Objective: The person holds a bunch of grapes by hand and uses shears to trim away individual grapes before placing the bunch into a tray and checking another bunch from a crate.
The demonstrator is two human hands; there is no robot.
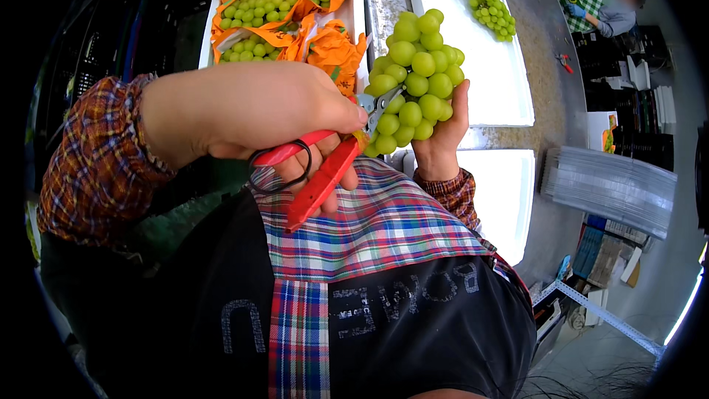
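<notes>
My left hand [266, 108] grips red-handled pruning snips [327, 183], its fingers curled around the handles. A black loop [282, 188] hangs at the handle by my fingers. The metal blades reach in among the berries of a green grape bunch [418, 80]; whether they touch a stem I cannot tell. My right hand [440, 149] holds this bunch up from beneath, thumb along its right side and the other fingers mostly hidden behind the berries. Just beyond my left wrist stands a white foam box [209, 27] with green grapes [257, 8] in orange wrapping [332, 50].
A white foam tray [471, 77] bears another grape bunch [487, 3]. A second white tray [501, 199] lies nearer me on the metal table [554, 83]. Red-handled snips [565, 64] rest near its edge. At right are stacked clear plastic trays [609, 188] and a co-worker [609, 14].
</notes>
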